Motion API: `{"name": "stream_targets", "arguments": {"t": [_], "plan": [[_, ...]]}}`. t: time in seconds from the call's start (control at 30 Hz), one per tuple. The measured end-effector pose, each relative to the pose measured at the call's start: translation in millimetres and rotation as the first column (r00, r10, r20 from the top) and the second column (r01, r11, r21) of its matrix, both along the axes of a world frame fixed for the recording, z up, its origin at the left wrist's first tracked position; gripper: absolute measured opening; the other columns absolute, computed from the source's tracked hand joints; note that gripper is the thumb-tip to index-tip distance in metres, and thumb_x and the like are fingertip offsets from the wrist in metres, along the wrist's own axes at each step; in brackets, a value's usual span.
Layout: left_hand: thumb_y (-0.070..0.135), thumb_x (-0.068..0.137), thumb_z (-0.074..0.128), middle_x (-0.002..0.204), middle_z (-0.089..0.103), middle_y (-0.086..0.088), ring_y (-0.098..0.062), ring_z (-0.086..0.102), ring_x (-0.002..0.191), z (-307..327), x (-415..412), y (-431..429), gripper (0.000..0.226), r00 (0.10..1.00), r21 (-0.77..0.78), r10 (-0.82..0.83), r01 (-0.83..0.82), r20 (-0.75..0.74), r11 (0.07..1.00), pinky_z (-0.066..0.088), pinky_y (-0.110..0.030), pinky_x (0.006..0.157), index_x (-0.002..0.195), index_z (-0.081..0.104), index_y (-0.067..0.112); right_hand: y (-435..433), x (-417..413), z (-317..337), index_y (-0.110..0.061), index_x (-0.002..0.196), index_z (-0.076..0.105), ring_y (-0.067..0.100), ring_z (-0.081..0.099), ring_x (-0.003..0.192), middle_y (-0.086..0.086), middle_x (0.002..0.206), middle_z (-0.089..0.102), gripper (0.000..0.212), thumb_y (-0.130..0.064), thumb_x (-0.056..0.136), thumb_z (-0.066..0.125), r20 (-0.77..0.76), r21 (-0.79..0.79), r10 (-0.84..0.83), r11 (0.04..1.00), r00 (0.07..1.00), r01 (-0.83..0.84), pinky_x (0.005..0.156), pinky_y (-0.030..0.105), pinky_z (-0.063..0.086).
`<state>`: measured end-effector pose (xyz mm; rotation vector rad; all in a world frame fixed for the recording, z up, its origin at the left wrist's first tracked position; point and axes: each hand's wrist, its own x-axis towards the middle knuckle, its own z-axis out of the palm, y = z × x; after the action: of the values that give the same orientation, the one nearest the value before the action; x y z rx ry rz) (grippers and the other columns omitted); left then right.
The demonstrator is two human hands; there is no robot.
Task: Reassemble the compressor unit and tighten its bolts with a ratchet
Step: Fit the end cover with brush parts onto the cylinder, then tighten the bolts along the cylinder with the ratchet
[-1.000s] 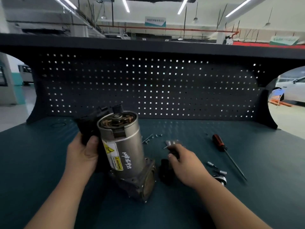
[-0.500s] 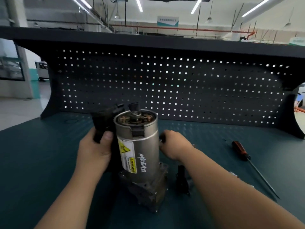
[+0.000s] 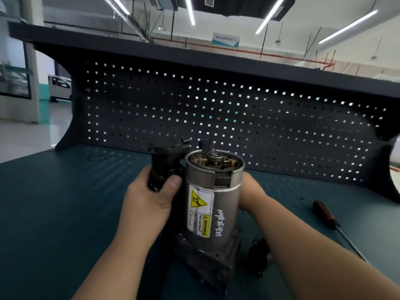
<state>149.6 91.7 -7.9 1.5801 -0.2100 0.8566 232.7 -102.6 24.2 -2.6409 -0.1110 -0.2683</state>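
Note:
The compressor unit point(image 3: 213, 204) stands upright on the green bench, a silver motor cylinder with a yellow warning label and an uncovered top that shows the brushes and shaft. A black cast part point(image 3: 165, 163) is joined to its left side. My left hand point(image 3: 149, 200) grips that black part, thumb across its front. My right hand point(image 3: 251, 193) wraps round the right side of the cylinder, its fingers hidden behind it. A small black part point(image 3: 258, 254) lies on the bench under my right forearm.
A screwdriver with a red-brown handle point(image 3: 324, 214) lies to the right, its shaft pointing toward me. A dark pegboard point(image 3: 238, 118) closes off the back of the green bench top point(image 3: 54, 213).
My right hand left the small parts on the bench and moved up to the right side of the cylinder. The view has closed in on the unit.

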Motion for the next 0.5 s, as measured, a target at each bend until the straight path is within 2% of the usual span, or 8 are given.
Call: {"name": "stream_targets", "arguments": {"t": [0.07, 0.13, 0.2, 0.3, 0.37, 0.43, 0.5], "plan": [[0.095, 0.052, 0.045, 0.080, 0.064, 0.036, 0.017, 0.059, 0.075, 0, -3, -2, 0.059, 1.000, -0.013, 0.000, 0.000, -0.018, 1.000, 0.041, -0.009, 0.055, 0.083, 0.060, 0.047, -20, -24, 9, -0.009, 0.085, 0.063, 0.029, 0.066, 0.079, 0.011, 0.086, 0.071, 0.034, -0.040, 0.094, 0.050, 0.155, 0.322, -0.124, 0.944, 0.980, 0.069, 0.075, 0.043, 0.056], [0.100, 0.049, 0.037, 0.083, 0.061, 0.041, 0.020, 0.057, 0.077, 0, -6, -3, 0.055, 0.999, -0.003, 0.021, -0.022, -0.040, 1.000, 0.039, -0.018, 0.059, 0.084, 0.056, 0.062, -40, -56, 21, -0.012, 0.086, 0.065, 0.031, 0.071, 0.078, 0.011, 0.081, 0.073, 0.033, -0.042, 0.094, 0.052, 0.108, 0.706, -0.166, 0.707, 0.980, 0.042, 0.072, 0.049, 0.059], [0.102, 0.047, 0.032, 0.082, 0.060, 0.042, 0.021, 0.055, 0.077, 1, -9, -5, 0.056, 0.998, 0.007, 0.037, -0.037, -0.052, 0.999, 0.037, -0.020, 0.061, 0.085, 0.052, 0.066, -58, -83, 25, -0.012, 0.093, 0.065, 0.027, 0.073, 0.068, 0.006, 0.075, 0.075, 0.027, -0.035, 0.097, 0.053, 0.045, 0.915, -0.108, 0.403, 0.993, 0.002, 0.056, 0.042, 0.059], [0.090, 0.057, 0.040, 0.078, 0.062, 0.026, 0.013, 0.056, 0.077, -1, -12, -9, 0.050, 0.995, 0.038, 0.045, -0.042, -0.085, 0.998, 0.035, -0.020, 0.060, 0.089, 0.051, 0.053, -72, -116, 31, -0.016, 0.099, 0.064, 0.020, 0.069, 0.052, 0.002, 0.073, 0.075, 0.025, -0.033, 0.101, 0.046, -0.017, 0.996, 0.015, 0.093, 1.000, 0.015, 0.038, 0.027, 0.047], [0.078, 0.061, 0.038, 0.082, 0.058, 0.025, 0.017, 0.052, 0.075, -1, -13, -14, 0.047, 0.995, 0.058, 0.039, -0.034, -0.088, 0.998, 0.036, -0.019, 0.061, 0.094, 0.049, 0.046, -75, -128, 34, -0.023, 0.099, 0.066, 0.015, 0.066, 0.051, 0.000, 0.079, 0.076, 0.027, -0.039, 0.100, 0.045, -0.015, 1.000, 0.070, -0.021, 0.997, 0.017, 0.036, 0.022, 0.042], [0.076, 0.062, 0.038, 0.082, 0.057, 0.028, 0.022, 0.051, 0.074, -1, -14, -20, 0.048, 0.996, 0.068, 0.007, -0.001, -0.094, 0.998, 0.035, -0.016, 0.062, 0.097, 0.048, 0.046, -72, -136, 39, -0.026, 0.098, 0.068, 0.012, 0.065, 0.053, -0.001, 0.084, 0.075, 0.026, -0.044, 0.096, 0.050, 0.025, 0.998, 0.109, -0.060, 0.994, -0.018, 0.037, 0.019, 0.041], [0.080, 0.061, 0.040, 0.081, 0.059, 0.031, 0.024, 0.052, 0.077, -1, -17, -27, 0.047, 0.994, 0.065, -0.044, 0.051, -0.100, 0.997, 0.035, -0.012, 0.062, 0.095, 0.048, 0.049, -69, -138, 45, -0.022, 0.099, 0.068, 0.011, 0.062, 0.054, 0.001, 0.086, 0.073, 0.020, -0.036, 0.094, 0.055, 0.079, 0.997, 0.112, -0.018, 0.990, -0.078, 0.038, 0.020, 0.039]]}}
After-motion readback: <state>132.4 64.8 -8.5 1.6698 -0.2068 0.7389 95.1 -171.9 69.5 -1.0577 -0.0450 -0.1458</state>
